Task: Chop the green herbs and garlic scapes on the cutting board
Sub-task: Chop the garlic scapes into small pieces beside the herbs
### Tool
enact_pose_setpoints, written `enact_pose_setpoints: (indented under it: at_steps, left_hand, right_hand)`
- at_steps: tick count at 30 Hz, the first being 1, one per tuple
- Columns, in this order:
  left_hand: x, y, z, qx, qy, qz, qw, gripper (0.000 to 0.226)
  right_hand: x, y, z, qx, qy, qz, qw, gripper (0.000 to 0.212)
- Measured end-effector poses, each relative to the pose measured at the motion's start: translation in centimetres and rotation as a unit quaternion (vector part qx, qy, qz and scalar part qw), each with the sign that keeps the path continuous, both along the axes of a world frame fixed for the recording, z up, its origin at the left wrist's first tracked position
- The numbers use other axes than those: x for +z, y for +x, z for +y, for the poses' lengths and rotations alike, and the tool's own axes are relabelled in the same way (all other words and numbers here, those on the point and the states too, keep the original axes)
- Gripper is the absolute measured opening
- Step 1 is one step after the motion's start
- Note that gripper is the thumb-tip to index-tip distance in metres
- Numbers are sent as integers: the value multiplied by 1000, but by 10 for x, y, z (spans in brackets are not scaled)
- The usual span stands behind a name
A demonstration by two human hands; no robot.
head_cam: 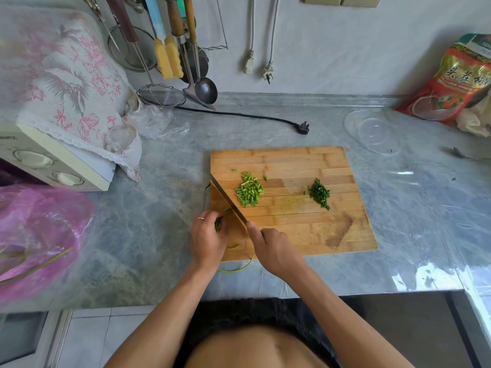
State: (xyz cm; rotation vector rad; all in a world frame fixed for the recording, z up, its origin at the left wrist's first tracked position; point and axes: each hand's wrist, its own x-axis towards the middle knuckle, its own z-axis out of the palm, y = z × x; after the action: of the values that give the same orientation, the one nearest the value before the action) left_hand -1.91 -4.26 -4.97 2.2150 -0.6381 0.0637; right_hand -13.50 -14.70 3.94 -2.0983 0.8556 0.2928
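Observation:
A wooden cutting board (305, 229) lies on the grey counter. On it sit a pile of light green chopped scape pieces (249, 192) and, to the right, a smaller heap of dark green chopped herbs (319, 193). My right hand (273, 248) grips a knife (225, 199) whose blade runs diagonally across the board's left side, edge down. My left hand (207, 239) pins uncut garlic scapes (221, 221) at the board's near left corner, just left of the blade. Their curled ends (236, 269) trail off the front edge.
A pink plastic bag (39, 235) with more scapes lies at the left. A cloth-covered appliance (58, 144) stands behind it. Utensils (186, 62) hang on the wall, a black plug (301, 127) lies behind the board, a clear lid (374, 132) and a red packet (451, 81) sit at the right.

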Motion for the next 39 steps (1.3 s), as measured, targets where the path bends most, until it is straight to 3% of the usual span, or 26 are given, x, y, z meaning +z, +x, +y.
enact_pose_setpoints:
  at_steps: [3, 12, 22, 28, 39]
  left_hand:
    - [-3, -2, 2, 2, 2, -6, 1000, 14]
    - [-3, 1, 2, -12, 14, 7, 1000, 12]
    - [7, 4, -15, -11, 10, 37, 999, 13]
    - [5, 4, -15, -12, 12, 37, 999, 11]
    - [0, 5, -16, -9, 12, 35, 999, 4]
  right_hand:
    - [-7, 1, 1, -1, -14, 8, 1000, 75]
    - [3, -2, -9, -16, 3, 23, 1000, 67]
    - [4, -7, -4, -5, -30, -55, 998, 62]
    - [5, -4, -1, 32, -52, 31, 998, 70]
    - [-4, 17, -2, 32, -26, 18, 999, 63]
